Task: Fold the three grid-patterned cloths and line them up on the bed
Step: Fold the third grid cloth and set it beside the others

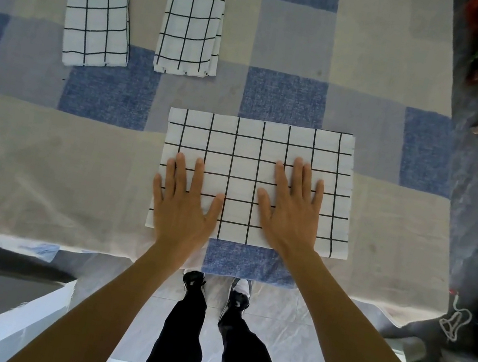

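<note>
A: Big cloth, white with black grid, flat near the bed edge. Two folded cloths side by side further up.

B: Left hand, right hand pressed flat on it, fingers spread, gripping nothing.

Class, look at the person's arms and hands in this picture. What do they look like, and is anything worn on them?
Both arms are bare, with no sleeves in view. The left hand and right hand wear no gloves, rings, watch or bracelets. The nails are short and plain.
</note>
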`<state>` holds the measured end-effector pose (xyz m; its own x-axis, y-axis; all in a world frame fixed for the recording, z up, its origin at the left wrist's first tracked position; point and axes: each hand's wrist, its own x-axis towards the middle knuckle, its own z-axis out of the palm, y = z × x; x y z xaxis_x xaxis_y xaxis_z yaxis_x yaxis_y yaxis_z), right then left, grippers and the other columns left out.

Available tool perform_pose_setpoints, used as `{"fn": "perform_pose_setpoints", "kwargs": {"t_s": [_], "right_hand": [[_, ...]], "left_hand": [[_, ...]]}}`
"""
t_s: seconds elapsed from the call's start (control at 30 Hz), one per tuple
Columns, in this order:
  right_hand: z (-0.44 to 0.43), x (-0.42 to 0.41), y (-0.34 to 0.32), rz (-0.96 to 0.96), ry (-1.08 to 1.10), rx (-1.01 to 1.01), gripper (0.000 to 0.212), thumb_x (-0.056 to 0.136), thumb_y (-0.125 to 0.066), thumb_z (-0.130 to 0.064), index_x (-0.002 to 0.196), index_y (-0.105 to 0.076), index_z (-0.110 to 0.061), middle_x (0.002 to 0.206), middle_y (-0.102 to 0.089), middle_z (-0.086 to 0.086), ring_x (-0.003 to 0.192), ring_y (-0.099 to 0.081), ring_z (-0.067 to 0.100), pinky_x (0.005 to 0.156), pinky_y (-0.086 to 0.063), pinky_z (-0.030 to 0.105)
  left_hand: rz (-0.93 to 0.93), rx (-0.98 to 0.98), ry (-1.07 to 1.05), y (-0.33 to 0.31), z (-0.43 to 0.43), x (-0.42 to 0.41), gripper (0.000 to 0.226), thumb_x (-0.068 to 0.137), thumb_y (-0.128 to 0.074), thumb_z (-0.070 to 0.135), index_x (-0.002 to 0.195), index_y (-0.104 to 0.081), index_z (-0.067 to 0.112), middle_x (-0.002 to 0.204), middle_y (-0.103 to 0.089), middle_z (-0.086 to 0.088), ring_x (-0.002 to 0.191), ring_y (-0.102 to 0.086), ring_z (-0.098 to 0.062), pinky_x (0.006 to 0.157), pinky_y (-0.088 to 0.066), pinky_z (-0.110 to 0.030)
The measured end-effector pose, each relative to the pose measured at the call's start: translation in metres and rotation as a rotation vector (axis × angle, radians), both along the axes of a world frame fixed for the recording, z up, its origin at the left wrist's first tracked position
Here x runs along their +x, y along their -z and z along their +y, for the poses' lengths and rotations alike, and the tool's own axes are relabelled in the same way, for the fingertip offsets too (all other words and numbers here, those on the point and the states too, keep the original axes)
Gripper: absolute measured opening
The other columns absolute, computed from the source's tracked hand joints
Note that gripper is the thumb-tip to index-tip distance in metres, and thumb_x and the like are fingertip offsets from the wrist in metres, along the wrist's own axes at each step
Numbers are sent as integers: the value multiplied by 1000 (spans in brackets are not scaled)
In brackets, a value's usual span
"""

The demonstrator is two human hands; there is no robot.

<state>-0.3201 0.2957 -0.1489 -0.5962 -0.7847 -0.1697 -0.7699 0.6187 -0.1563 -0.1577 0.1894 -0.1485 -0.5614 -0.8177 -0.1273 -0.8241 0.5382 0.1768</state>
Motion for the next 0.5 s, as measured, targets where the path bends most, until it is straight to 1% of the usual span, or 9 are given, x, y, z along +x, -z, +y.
{"fn": "perform_pose_setpoints", "kwargs": {"t_s": [0.2,0.3,0.37,0.43,0.5], "right_hand": [[-1,0,-2,-5,-3,8,66,96,-12,-56,153,-6,-23,160,3,9,147,8,24,118,-1,50],[-1,0,-2,-6,-4,7,66,97,-13,-56,153,-5,-23,160,4,9,147,9,23,118,-1,50],[-1,0,-1,4,3,3,65,97,-14,-55,153,-6,-23,160,3,9,147,8,24,118,-2,50],[-1,1,-1,10,5,3,65,97,-15,-55,153,-6,-23,160,3,9,147,8,23,118,-1,50],[-1,1,-1,5,-5,4,64,97,-15,-55,153,-6,-23,160,3,9,147,8,23,119,0,49]], "left_hand": [[-27,1,-11,-2,0,-1,74,91,-18,63,150,-15,19,156,-9,-15,144,-7,-32,116,-8,-50],[-50,-36,-2,-7,1,-2,74,90,-19,63,149,-15,18,156,-10,-18,144,-7,-33,114,-3,-52],[-28,-39,116,-11,3,-6,71,92,-22,58,149,-11,19,156,-7,-17,144,-4,-32,115,-1,-52],[18,1,273,-12,8,-11,67,94,-24,54,150,-8,21,157,-4,-15,145,-1,-29,116,-6,-50],[1,20,307,-8,8,-10,66,94,-21,56,150,-9,22,157,-2,-12,145,1,-27,117,-7,-48]]}}
